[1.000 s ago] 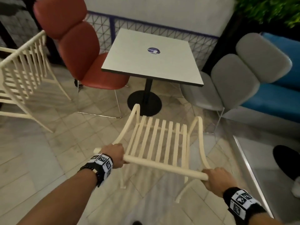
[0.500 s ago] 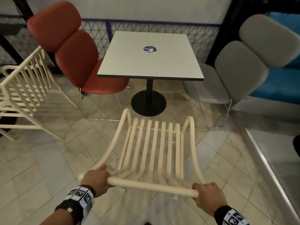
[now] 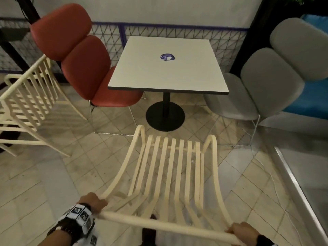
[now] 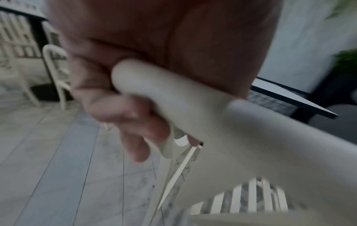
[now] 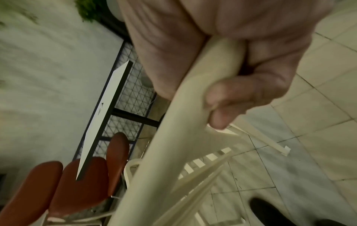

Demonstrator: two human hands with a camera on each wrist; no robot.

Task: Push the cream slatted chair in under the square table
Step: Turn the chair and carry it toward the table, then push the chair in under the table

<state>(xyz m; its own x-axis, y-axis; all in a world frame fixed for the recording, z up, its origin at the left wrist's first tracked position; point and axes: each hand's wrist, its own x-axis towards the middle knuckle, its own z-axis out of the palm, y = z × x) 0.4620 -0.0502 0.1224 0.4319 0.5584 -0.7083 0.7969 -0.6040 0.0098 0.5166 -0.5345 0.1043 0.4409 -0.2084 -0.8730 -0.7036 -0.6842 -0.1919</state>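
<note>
The cream slatted chair (image 3: 170,174) stands in front of me with its seat facing the square table (image 3: 168,66). Its front edge sits just short of the table's black round base (image 3: 165,116). My left hand (image 3: 93,203) grips the left end of the chair's top rail (image 3: 159,225), and my right hand (image 3: 242,232) grips the right end. In the left wrist view my fingers (image 4: 123,122) curl around the cream rail (image 4: 193,107). The right wrist view shows my fingers (image 5: 237,94) wrapped round the same rail (image 5: 173,130), with the table (image 5: 104,116) beyond.
A red padded chair (image 3: 83,63) is tucked at the table's left side and a grey padded chair (image 3: 269,77) at its right. A second cream slatted chair (image 3: 28,96) stands at far left. A metal ledge (image 3: 301,189) runs along the right. A mesh fence (image 3: 177,38) backs the table.
The chair and both hands have drawn lower and nearer in the view. The chair now lines up squarely with the table, its front edge close to the black base.
</note>
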